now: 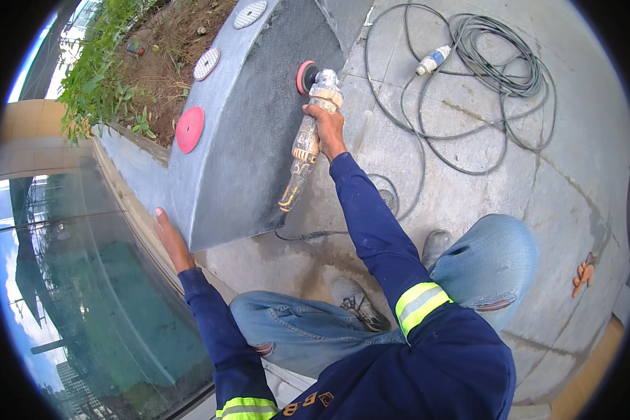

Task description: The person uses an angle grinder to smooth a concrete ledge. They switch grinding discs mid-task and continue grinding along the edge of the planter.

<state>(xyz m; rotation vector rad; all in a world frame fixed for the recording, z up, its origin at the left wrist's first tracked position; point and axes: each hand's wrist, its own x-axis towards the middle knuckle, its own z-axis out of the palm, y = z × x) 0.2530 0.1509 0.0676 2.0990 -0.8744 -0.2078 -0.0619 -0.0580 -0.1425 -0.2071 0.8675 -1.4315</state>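
Note:
My right hand (327,129) is wrapped round the body of a dusty angle grinder (305,143). A red polishing pad (305,77) on the grinder's head rests against the dark grey side face of a stone ledge (248,133). Lower left, my left hand (171,238) lies with fingers stretched out along the near corner of that ledge and holds nothing. On the ledge's top lie a pink round pad (190,130) and two white textured pads, one at the middle (206,64) and one farther off (250,14).
A black cable (500,63) lies coiled on the grey paving at right, with a blue and white connector (433,60). Glass panels (98,294) stand at left. Soil and green plants (101,87) fill the planter behind the ledge. A small orange-brown object (583,274) lies far right.

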